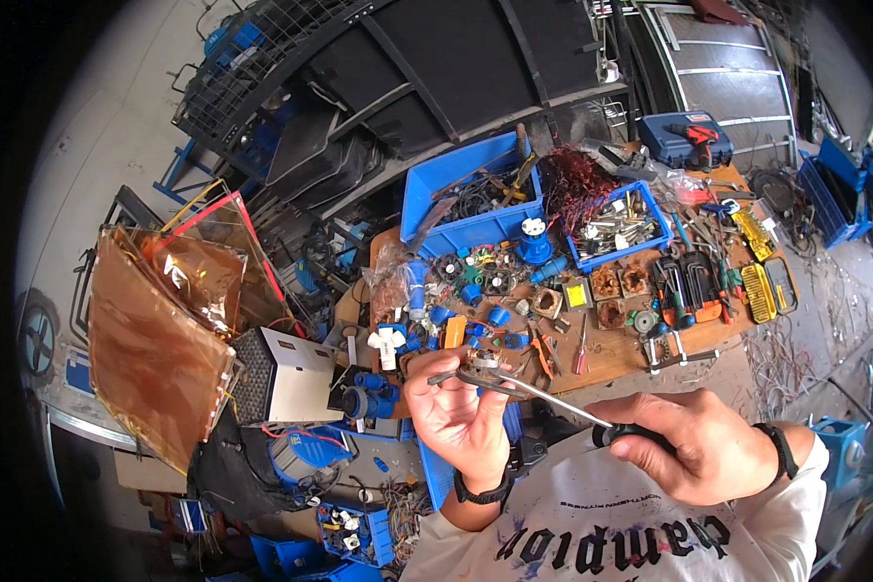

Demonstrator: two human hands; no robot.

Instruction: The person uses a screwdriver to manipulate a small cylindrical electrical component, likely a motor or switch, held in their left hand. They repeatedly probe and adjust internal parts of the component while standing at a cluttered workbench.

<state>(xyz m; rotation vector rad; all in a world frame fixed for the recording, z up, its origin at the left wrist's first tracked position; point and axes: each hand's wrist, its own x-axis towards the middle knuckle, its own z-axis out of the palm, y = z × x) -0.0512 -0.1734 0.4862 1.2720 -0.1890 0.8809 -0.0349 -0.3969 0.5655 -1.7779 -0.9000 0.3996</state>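
Observation:
My left hand is closed on a small dark metal part, with a flat grey piece jutting toward the left and a round fitting on top. My right hand grips the black handle of a screwdriver, whose long steel shaft points up-left and meets the part in my left hand. Just beyond are small blue plastic fittings, a white cross-shaped piece and an orange block on the wooden workbench.
Blue crates of tools and hardware, a drill on its case, clamps and pliers crowd the bench. Translucent amber sheets and a white-grey box stand at left. More blue bins sit low near me.

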